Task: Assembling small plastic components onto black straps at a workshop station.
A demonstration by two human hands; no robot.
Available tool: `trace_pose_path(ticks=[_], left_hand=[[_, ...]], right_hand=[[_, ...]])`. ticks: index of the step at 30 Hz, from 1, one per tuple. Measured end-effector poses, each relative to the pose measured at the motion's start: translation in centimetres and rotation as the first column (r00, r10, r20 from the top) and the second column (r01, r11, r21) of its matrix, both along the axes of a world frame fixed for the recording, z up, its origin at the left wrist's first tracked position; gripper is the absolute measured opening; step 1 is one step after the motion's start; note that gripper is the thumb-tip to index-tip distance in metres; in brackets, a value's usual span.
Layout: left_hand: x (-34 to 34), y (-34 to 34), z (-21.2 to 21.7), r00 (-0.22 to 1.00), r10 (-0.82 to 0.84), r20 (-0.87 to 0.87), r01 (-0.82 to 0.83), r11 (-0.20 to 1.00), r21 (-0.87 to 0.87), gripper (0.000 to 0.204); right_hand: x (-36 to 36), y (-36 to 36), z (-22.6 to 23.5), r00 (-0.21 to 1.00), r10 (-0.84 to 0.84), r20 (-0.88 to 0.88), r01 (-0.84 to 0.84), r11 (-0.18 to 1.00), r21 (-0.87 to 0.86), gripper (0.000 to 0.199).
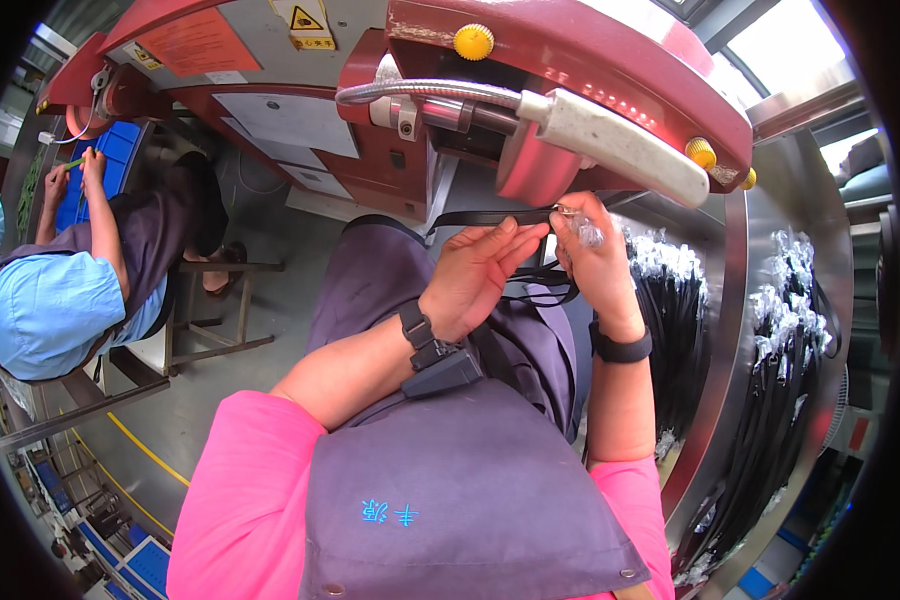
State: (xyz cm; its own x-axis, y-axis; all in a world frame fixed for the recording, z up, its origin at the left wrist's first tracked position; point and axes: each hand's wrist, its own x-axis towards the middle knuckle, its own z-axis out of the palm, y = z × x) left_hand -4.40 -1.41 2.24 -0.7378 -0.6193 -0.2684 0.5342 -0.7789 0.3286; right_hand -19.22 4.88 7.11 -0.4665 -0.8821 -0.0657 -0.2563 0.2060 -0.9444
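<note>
Just below the red machine, a thin black belt [480,216] runs between my two hands. My left hand [470,275] pinches it with thumb and fingertips, and its free end reaches left over my lap. At the other end, my right hand [597,262] grips the belt near a crumpled clear plastic wrap [584,231]. A bit of metal shows at those fingertips, probably a buckle, mostly hidden. Loops of black strap [540,285] hang beneath my hands. Right above them is a pink wheel [535,168], its surface smeared as if turning.
A pale lever handle [620,140] and a yellow knob [474,41] stick out from the red machine [590,60]. To the right, bundles of black belts [670,330] with plastic-wrapped ends lie along a metal trough [735,400]. At left, a co-worker [60,290] sits by a blue bin [120,150].
</note>
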Motion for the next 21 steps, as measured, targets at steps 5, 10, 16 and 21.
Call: trace_pose_path(ticks=[5,10,16,21], left_hand=[[-0.10,0.01,-0.09,1.000,0.014,-0.021,-0.013,1.000,0.011,0.015],[-0.11,-0.09,0.00,1.000,0.018,-0.014,-0.017,1.000,0.024,0.015],[-0.21,-0.16,-0.04,1.000,0.018,-0.007,-0.018,0.999,0.039,0.015],[-0.07,-0.28,0.02,1.000,0.017,0.012,-0.018,0.999,0.032,0.015]], right_hand=[[-0.13,-0.45,0.22,1.000,-0.006,0.019,0.005,0.999,0.045,0.012],[-0.36,-0.68,0.06,1.000,0.017,0.021,-0.018,0.999,0.042,0.012],[-0.26,-0.84,0.26,1.000,0.009,0.015,-0.010,0.998,0.063,0.011],[-0.11,-1.04,0.41,1.000,0.005,0.001,-0.005,0.996,0.094,0.011]])
